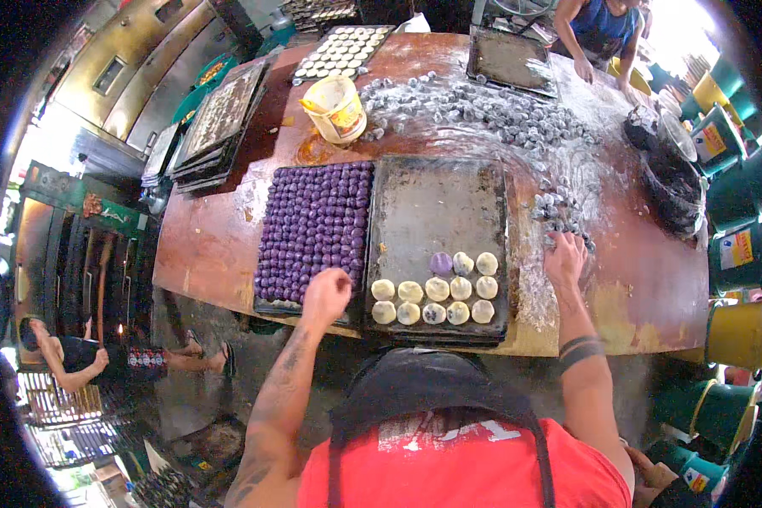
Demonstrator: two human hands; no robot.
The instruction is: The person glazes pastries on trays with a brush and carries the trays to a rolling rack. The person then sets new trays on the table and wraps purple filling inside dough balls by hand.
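Observation:
My left hand [328,293] is closed, fingers curled together, over the near right corner of a tray packed with purple balls [313,224]. What it pinches, if anything, is hidden. Beside that tray lies a dark baking tray [440,199] with pale round dough pieces [437,289] in rows at its near end. One flattened purple disc [441,263] sits at the left of the farthest row. To the right, my right hand [567,254] reaches down to a small cluster of floured dough lumps [554,206], its fingertips bent around a lump.
A larger heap of floured lumps [525,114] spreads across the far table. Beyond the trays stand a white-and-yellow bucket [337,110] and a tray of pale rounds [345,51]. Stacked trays [220,123] lie far left. At far right, a person [601,38] works near a black-covered container [673,190].

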